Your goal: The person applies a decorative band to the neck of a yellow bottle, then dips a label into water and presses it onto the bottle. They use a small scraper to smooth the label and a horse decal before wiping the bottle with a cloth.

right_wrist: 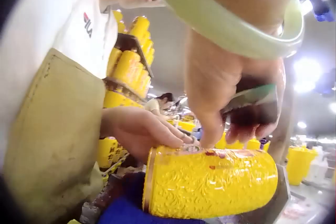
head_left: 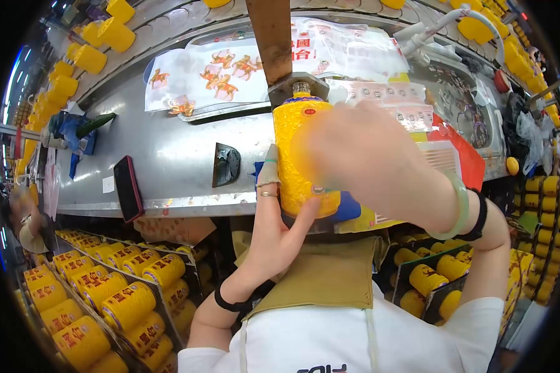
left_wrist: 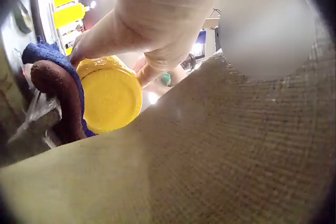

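Observation:
A yellow embossed bottle (head_left: 289,143) lies on its side, its clear glass neck (head_left: 302,88) pointing away from me. My left hand (head_left: 277,233) grips it near the base, thumb on one side and fingers on the other; one finger wears a pale cover with a green band. The left wrist view shows the round yellow bottle bottom (left_wrist: 111,100) below that hand. Over the bottle's upper side my right hand (head_left: 373,155) is blurred. In the right wrist view its thumb (right_wrist: 212,129) presses by a small round label (right_wrist: 192,149); I cannot tell whether its other fingers hold anything.
A wooden post (head_left: 271,37) with a metal plate stands at the bottle's neck. Blue cloth (head_left: 348,210) lies beneath the bottle. Left on the steel table (head_left: 174,146) are a phone (head_left: 128,188), a dark scoop-like piece (head_left: 226,165) and a sheet of golden figures (head_left: 199,68). Label sheets (head_left: 348,46) lie right.

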The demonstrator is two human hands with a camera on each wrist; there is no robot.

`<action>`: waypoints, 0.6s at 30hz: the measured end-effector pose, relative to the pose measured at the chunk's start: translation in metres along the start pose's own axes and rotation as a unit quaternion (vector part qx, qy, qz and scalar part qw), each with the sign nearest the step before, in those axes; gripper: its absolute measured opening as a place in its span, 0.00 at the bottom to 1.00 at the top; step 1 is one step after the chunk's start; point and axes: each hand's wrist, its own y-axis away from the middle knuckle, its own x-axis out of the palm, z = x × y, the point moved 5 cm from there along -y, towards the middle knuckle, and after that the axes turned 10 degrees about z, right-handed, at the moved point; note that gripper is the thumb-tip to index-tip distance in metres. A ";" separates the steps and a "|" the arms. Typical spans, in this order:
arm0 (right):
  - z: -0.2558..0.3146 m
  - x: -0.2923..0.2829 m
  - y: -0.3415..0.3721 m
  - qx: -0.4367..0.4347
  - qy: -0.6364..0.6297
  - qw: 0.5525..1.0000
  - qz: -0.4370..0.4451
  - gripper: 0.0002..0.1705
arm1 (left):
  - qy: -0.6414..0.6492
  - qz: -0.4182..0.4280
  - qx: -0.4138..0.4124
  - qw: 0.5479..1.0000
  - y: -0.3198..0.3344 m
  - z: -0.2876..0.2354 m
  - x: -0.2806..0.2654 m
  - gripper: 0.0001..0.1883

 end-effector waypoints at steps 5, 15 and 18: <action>-0.015 0.029 0.035 0.184 -0.333 0.919 -0.100 0.17 | 0.045 -0.012 -0.046 0.998 0.005 0.009 0.003 0.42; 0.010 0.111 0.061 0.348 -0.691 0.621 -0.123 0.22 | 0.125 -0.013 -0.034 0.991 0.003 0.003 -0.007 0.44; 0.009 0.114 0.063 0.330 -0.717 0.596 -0.147 0.21 | 0.181 -0.029 -0.044 0.982 0.003 0.004 -0.009 0.47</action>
